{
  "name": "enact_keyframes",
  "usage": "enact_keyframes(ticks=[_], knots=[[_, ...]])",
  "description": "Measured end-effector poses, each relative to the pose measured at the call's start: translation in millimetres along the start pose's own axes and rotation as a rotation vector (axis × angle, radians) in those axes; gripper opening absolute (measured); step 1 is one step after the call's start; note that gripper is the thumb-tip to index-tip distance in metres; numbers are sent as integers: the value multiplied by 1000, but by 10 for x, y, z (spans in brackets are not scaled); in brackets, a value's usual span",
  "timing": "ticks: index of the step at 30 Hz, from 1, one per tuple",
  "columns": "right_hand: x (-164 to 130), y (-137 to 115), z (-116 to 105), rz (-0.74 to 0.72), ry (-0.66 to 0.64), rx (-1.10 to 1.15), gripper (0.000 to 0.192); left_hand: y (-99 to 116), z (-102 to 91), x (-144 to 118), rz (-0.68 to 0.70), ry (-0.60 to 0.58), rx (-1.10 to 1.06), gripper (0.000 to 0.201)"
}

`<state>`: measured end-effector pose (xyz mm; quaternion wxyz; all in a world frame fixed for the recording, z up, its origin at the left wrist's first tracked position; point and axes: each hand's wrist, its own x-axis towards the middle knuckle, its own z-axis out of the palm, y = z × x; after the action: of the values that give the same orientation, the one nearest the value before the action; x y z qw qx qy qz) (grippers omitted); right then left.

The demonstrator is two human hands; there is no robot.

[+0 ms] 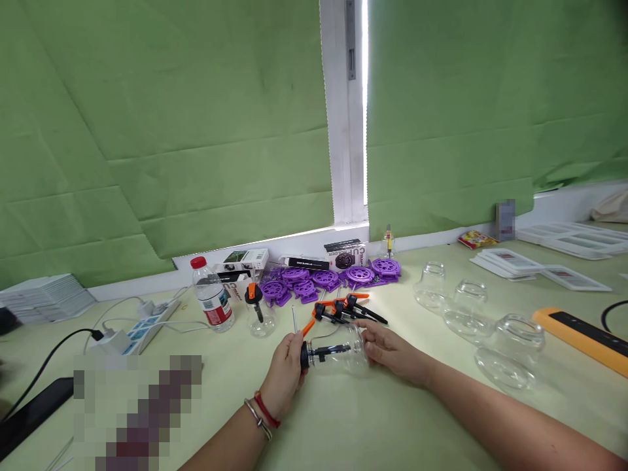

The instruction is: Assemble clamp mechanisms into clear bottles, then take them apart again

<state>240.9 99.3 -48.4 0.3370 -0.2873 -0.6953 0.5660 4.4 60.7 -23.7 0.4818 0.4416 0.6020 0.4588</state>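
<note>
A clear jar [338, 350] with a black lid and a black stem inside lies sideways between my hands, just above the table. My left hand [289, 360] is closed around the lid end. At the jar's wide bottom, my right hand [387, 350] grips it with curled fingers. Just beyond are several loose black-and-orange lid pieces [343, 306] with stems, lying in a pile. A similar jar [258, 317] with a black-and-orange lid stands upright to the left. Several open clear jars [513, 343] stand upside down on the right.
Purple plastic wheel-shaped parts [324, 280] lie along the back near small boxes [346, 256]. A red-capped water bottle [212, 294] and a power strip [152, 327] are on the left. At the right lies an orange-and-black bar-shaped object [583, 337].
</note>
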Motion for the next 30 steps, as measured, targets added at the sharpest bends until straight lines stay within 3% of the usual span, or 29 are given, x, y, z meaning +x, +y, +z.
enact_keyframes(ticks=[10, 17, 24, 30], knots=[[-37, 25, -9, 6, -7, -33, 88, 41, -10, -4, -62, -4, -30, 42], [-30, -87, 15, 10, -6, -37, 64, 38, 0, -15, -44, -36, -24, 42], [-19, 99, -33, -18, -62, 0, 86, 58, -11, -13, -78, -18, -43, 41], [14, 116, -36, -14, -47, -57, 79, 28, -11, -1, -61, -27, -52, 42]])
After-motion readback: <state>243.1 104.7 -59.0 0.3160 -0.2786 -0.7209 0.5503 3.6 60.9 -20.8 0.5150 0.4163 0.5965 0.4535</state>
